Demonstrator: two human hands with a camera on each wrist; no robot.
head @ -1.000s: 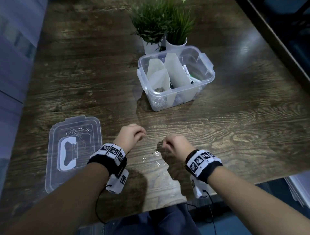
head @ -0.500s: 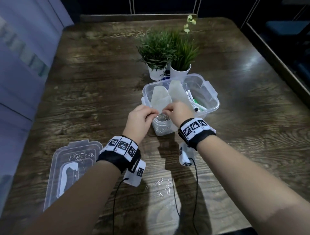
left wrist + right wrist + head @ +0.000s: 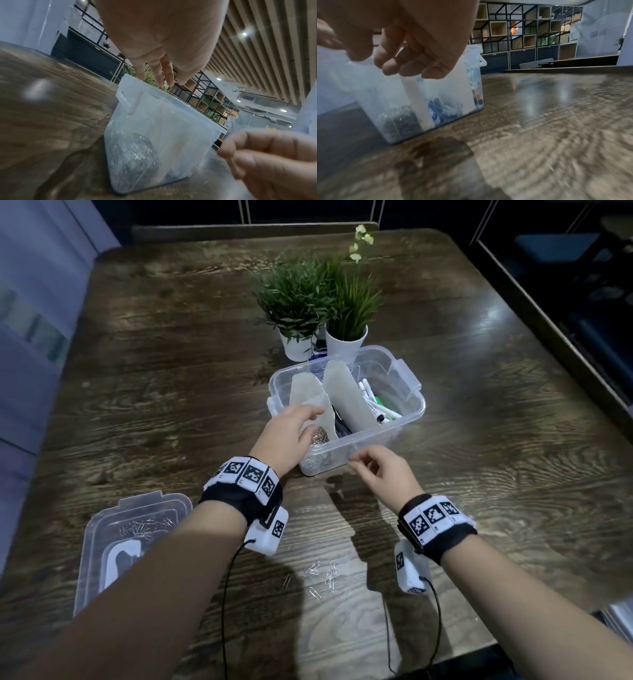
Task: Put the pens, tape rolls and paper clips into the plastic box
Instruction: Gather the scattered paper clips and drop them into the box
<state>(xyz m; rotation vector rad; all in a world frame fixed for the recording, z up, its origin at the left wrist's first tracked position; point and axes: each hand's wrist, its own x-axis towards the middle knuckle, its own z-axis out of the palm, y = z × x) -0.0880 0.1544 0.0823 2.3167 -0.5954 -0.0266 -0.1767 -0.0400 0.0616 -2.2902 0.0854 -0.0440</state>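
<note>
Overhead, we held our left hand (image 3: 287,436) with fingers spread loosely above the near-left compartment of the plastic box (image 3: 404,371), over the heap of paper clips (image 3: 318,437) inside. Our right hand (image 3: 383,470) hung just outside the near wall, fingers curled; whether it pinched anything we could not tell. Pens (image 3: 375,402) lay in the right compartment. Loose paper clips (image 3: 318,573) lay scattered on the table (image 3: 171,371) between our wrists, more on the lid (image 3: 113,529).

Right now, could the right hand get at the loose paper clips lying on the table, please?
Probably yes: the loose paper clips lie uncovered on the table between the forearms, and the right hand looks unladen.
</note>
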